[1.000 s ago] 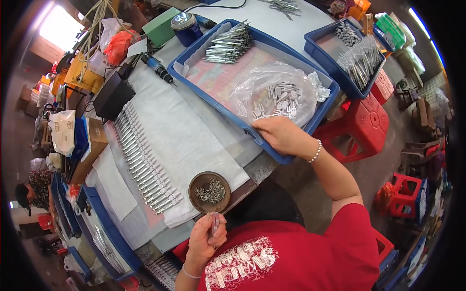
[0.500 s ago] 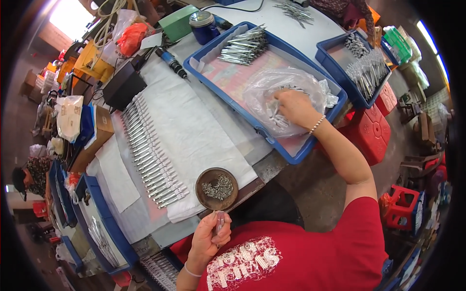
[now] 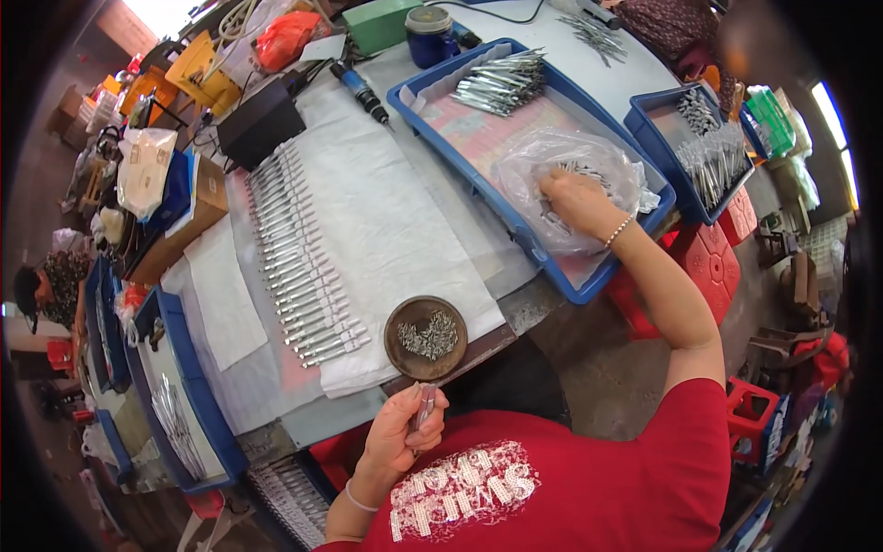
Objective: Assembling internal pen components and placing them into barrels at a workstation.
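Having left the near rim of the blue tray (image 3: 478, 190), where it was a second ago, the right hand (image 3: 579, 202) now reaches into the clear plastic bag (image 3: 528, 156) inside that tray. Its fingertips are hidden among pale silvery pieces (image 3: 586, 171), so I cannot tell whether they grip one. Fingers and thumb of the left hand (image 3: 397, 432) are pinched around a slender, see-through pinkish piece (image 3: 427, 401), held near the round brown bowl (image 3: 398, 355); its lower end is hidden by the hand. Tiny metal parts (image 3: 430, 339) lie in the bowl, too fine to make out singly. Beyond, silver rods (image 3: 296, 262) line up across the table (image 3: 336, 425), beside a white sheet (image 3: 386, 221). Pale printed lettering (image 3: 464, 490) crosses the red shirt (image 3: 607, 474), warped by folds. At the upper right, another person's patterned clothing (image 3: 670, 26) is cut off.
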A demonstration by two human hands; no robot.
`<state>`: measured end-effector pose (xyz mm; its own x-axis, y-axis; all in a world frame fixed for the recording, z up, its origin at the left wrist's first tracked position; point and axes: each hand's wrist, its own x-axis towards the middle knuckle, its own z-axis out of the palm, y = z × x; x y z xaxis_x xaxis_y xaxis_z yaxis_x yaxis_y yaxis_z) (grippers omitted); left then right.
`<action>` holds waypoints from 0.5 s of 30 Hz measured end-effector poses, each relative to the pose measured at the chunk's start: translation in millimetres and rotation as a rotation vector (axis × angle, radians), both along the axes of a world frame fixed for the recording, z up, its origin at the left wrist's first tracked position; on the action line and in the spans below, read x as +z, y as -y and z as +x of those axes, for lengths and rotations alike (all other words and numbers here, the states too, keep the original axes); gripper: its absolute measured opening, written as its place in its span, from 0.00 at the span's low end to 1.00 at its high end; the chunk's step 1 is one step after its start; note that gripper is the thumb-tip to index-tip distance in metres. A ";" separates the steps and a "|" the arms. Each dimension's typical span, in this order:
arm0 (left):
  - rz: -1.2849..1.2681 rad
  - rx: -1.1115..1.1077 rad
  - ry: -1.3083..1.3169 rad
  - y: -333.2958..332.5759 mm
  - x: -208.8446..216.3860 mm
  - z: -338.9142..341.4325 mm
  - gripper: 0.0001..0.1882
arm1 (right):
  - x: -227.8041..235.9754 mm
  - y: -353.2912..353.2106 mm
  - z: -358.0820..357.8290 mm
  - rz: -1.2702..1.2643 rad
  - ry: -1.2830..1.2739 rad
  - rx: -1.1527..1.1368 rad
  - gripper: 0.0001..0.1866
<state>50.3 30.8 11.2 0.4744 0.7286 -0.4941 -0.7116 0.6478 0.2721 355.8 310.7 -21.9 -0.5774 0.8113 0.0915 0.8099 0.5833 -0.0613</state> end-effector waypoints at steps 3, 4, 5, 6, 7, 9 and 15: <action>0.074 0.038 -0.123 4.0 1.4 1.5 0.15 | 24.2 5.8 -3.8 -0.027 -0.137 0.019 0.08; 0.127 0.052 -0.284 0.7 10.0 4.6 0.14 | 36.5 14.8 -7.7 0.051 -0.333 0.055 0.08; 0.224 0.048 -0.461 -2.4 13.9 5.4 0.12 | 55.2 32.4 -21.8 -0.127 -0.565 -0.021 0.08; 0.332 0.079 -0.622 -3.4 13.3 7.1 0.09 | 67.4 54.7 -32.6 -0.236 -0.693 -0.075 0.09; 0.473 0.119 -0.790 -3.7 8.9 8.7 0.08 | 72.8 78.9 -37.5 -0.449 -0.865 -0.110 0.08; 0.711 0.166 -1.145 -9.5 10.3 12.1 0.10 | 80.6 131.5 -71.9 -0.762 -1.196 -0.089 0.09; 1.161 0.343 -1.375 -10.4 0.3 9.5 0.13 | 47.4 187.9 -123.0 -1.109 -1.417 0.188 0.11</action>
<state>59.8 41.3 11.5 -0.0109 0.9132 0.4074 0.3325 -0.3809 0.8628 232.8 122.9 25.5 -0.6326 0.7720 0.0627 -0.2616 -0.1367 -0.9555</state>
